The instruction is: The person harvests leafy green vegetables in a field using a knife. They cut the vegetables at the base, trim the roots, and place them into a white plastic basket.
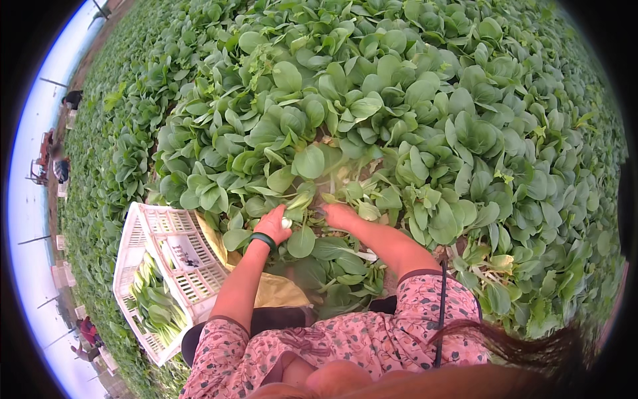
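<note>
My left hand [273,226], with a dark green bangle at its wrist, is closed around the pale base of a leafy green plant [300,242] that looks like bok choy. Just to its right, my right hand [339,215] is curled low among the stems. A small greyish piece shows at its fingertips, perhaps a blade; most of it is hidden. Cut or loose leaves [344,254] lie below both hands. To the left, a white slatted plastic crate [199,279] holds a pile of harvested greens [157,304].
Dense rows of leafy greens [398,90] surround the hands ahead and to the right. A yellow sheet [279,292] lies between the crate and my legs. Far left, several people, more crates [61,242] and a reddish vehicle [44,157] stand along the field's edge.
</note>
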`<state>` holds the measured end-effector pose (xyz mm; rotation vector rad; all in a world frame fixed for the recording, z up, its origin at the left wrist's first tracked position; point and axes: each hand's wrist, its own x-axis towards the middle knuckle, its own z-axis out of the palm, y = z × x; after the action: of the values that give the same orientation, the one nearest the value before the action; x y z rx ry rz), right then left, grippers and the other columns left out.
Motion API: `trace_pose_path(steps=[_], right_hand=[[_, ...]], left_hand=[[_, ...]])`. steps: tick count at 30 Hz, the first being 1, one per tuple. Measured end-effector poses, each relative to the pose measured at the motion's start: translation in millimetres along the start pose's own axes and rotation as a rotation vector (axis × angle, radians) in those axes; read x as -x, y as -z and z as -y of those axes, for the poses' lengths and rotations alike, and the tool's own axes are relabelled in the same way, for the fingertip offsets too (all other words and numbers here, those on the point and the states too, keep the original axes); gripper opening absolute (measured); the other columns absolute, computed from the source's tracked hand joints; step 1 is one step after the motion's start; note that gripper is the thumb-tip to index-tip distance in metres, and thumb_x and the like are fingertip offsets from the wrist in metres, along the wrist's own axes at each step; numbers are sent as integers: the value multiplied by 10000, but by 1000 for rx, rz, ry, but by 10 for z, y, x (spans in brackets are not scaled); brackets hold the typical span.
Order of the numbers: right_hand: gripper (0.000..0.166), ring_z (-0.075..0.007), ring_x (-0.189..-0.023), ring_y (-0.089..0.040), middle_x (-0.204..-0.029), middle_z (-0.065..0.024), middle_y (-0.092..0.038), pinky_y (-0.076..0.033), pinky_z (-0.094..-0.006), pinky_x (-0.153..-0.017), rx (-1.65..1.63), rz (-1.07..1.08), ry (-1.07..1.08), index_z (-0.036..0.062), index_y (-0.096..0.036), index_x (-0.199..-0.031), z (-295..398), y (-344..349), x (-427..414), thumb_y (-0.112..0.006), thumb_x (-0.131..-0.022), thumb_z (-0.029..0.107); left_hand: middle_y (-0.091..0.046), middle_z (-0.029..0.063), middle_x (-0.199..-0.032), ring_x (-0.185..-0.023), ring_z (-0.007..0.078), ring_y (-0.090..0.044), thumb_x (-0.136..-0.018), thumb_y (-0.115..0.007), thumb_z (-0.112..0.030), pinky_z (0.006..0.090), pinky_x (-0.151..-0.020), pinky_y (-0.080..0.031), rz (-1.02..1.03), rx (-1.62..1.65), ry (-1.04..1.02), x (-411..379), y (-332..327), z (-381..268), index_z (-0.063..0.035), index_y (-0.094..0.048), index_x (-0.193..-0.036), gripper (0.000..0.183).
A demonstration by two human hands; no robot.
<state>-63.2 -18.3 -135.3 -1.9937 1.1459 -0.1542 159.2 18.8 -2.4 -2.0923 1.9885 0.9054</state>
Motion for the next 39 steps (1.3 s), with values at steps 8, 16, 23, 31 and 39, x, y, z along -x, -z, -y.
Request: trace_pose_path(steps=[8, 16, 23, 31, 39], right_hand=[[303, -117, -436, -483, -851, -79, -579, -393, -291, -344, -1281, 115, -423, 113, -519, -1125, 484, 550, 48, -537, -872, 280], [269, -114, -448, -501, -739, -61, -602, -423, -261, -373, -1430, 56, -367, 78, -575, -987, 700, 845, 127, -644, -839, 292], [289, -107, -508, -529, -757, -74, -614, -444, -259, -432, -1614, 218, -198, 53, -583, -963, 597, 1635, 245, -652, -835, 303], [237, -105, -610, -577, -774, -43, -601, -469, -260, -531, -512, 86, 64, 26, -583, -956, 1277, 2105, 283, -646, -826, 213], [266, -97, -604, -573, -764, -26, -600, -450, -257, -522, -582, 252, 104, 15, -607, -929, 1584, 2093, 266, -660, -819, 252]], left_hand=[[-583, 133, -1014, -914, 349, -560, -637, -645, -173, 434, -757, -473, -371, 44, -196, 528, -146, 57, -131, -440, -1250, 648], [-592, 143, -1008, -878, 342, -586, -661, -674, -157, 428, -746, -478, -385, 44, -350, 775, 99, -46, -111, -383, -1313, 715], [-592, 113, -981, -853, 261, -592, -682, -694, -121, 336, -777, -483, -593, 535, -172, 1103, 472, -82, -87, -309, -1370, 790], [-613, 76, -930, -807, 136, -575, -721, -666, -68, 267, -746, -480, -665, 915, -128, 1380, 770, -143, -49, -370, -1324, 671], [-615, 113, -1017, -787, 140, -589, -766, -684, -179, 265, -688, -494, -353, 1420, -139, 1492, 1037, -397, -29, -426, -1255, 573]])
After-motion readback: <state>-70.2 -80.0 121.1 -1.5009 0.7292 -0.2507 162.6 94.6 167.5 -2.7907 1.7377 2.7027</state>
